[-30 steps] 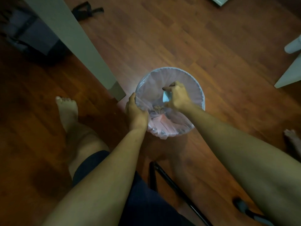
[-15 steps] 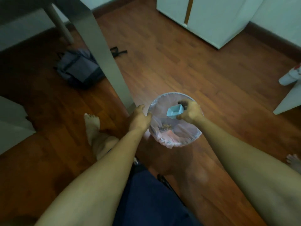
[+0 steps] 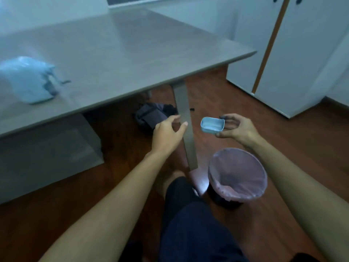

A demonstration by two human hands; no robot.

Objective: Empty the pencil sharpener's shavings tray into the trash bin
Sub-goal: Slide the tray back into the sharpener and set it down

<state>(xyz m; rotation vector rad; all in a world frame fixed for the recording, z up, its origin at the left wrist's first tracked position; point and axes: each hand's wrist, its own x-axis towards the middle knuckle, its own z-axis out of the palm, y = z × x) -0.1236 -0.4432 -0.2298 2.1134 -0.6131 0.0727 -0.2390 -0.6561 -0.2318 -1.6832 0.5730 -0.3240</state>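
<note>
My right hand [image 3: 237, 128] pinches the small light-blue shavings tray [image 3: 212, 124] by its right end, held level in the air above and beyond the bin. The tray's inside looks bare. The trash bin [image 3: 237, 176], round with a pinkish plastic liner, stands on the wood floor below my right forearm. My left hand [image 3: 167, 134] hovers to the left of the tray, fingers apart, holding nothing, in front of the table leg. The light-blue pencil sharpener [image 3: 28, 80] with its crank stands on the grey table at the far left.
The grey table [image 3: 120, 53] fills the upper left, its leg [image 3: 186, 129] coming down between my hands. A dark bag [image 3: 151, 115] lies on the floor under the table. White cabinets [image 3: 294, 53] stand at the right. My knees are at the bottom.
Both hands have lifted away from the bin; the left let go of its rim. The right hand raised the tray and turned it upright. My view tilted up to the table.
</note>
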